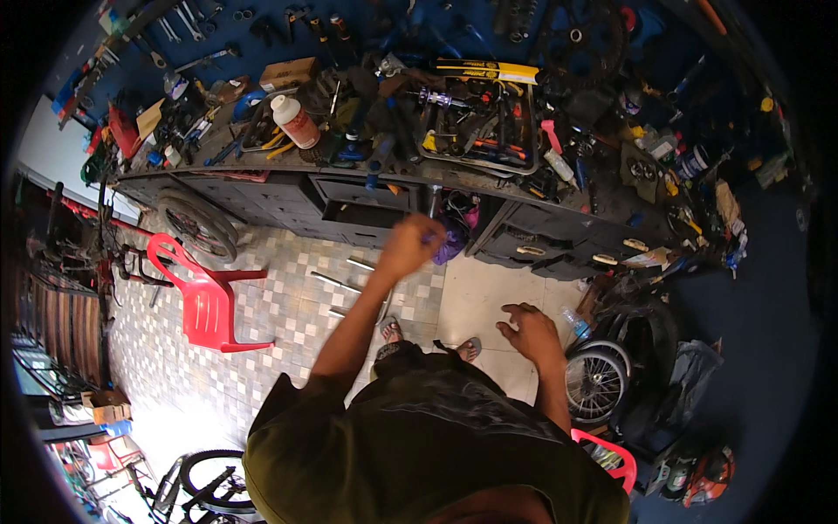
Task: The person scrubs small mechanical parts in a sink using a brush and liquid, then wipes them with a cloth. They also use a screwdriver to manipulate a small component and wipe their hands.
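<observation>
My left hand (pixel 408 249) is raised in front of the workbench, fingers curled closed. A bit of dark blue shows at its fingers, and a greyish shaft (pixel 435 201) rises just beyond them; I cannot make out what the hand holds. Next to it, a purple cloth bag (pixel 451 245) hangs at a gap in the bench front. Left of that gap, a drawer (pixel 360 213) is pulled out. My right hand (pixel 531 334) hangs lower, over the pale floor tiles, with fingers apart and nothing in it.
The workbench (pixel 288 170) is crowded with tools, a white-and-red bottle (pixel 295 122) and a tool tray (pixel 480 164). Metal bars (pixel 335 282) lie by my feet. A red plastic chair (pixel 208 306) stands left; bicycle wheels (pixel 597 382) lean right, near a helmet (pixel 698 476).
</observation>
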Demonstrator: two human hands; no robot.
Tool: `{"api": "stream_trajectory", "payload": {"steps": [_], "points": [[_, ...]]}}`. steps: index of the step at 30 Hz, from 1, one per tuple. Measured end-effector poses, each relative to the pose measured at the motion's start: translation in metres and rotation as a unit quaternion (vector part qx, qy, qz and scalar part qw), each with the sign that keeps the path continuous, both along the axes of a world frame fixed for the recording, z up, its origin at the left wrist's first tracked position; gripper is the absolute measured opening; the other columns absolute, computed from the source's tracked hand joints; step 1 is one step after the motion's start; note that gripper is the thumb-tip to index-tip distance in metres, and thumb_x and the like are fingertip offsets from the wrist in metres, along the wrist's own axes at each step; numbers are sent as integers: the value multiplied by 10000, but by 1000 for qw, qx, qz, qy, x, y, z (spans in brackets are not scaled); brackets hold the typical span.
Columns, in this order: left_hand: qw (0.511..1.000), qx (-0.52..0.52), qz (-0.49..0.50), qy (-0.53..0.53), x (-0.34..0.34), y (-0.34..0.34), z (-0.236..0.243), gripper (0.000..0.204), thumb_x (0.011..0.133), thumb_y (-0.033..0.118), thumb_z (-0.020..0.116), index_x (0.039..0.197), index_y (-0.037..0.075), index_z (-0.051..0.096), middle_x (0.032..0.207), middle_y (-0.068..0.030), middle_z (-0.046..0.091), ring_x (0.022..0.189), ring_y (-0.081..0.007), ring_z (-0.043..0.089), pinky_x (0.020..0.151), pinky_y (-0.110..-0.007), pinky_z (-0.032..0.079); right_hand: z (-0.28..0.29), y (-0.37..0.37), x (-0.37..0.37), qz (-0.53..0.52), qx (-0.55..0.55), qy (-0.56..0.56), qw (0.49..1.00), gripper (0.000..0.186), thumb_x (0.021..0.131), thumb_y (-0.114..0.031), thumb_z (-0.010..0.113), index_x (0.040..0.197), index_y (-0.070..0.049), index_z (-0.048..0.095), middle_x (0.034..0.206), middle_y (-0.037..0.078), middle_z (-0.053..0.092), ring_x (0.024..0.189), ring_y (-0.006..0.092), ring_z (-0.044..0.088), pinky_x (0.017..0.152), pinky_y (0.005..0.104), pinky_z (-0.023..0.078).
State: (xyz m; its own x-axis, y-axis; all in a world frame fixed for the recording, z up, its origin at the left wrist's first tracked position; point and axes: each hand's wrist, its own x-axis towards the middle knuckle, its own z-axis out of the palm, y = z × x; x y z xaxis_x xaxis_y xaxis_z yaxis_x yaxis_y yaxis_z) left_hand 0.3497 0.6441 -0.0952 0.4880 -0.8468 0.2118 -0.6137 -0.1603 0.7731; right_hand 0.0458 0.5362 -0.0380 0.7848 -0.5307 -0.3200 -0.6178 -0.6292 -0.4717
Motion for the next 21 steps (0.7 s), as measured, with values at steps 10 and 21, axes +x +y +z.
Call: {"api": "stream_trajectory", "payload": {"steps": [10, 21], "points": [[934, 25, 313, -171, 314, -106, 23, 269, 867, 221, 678, 1022, 9, 736, 980, -262, 721, 971, -425, 709, 827, -509, 560, -6, 19, 32, -12, -21, 31, 999, 404, 895, -302, 692, 1229, -76, 678, 1146, 155, 703, 1080, 344, 659, 944, 444, 523], [914, 205, 250, -245, 503, -99, -97, 370, 864, 284, 658, 984, -65, 689, 1051, -364, 682, 1006, -502, 679, 877, -552, 546, -14, 60, 32, -161, -19, 48, 986, 390, 915, -315, 690, 1237, -95, 676, 1124, 161, 702, 1066, 364, 670, 908, 468, 535]]}}
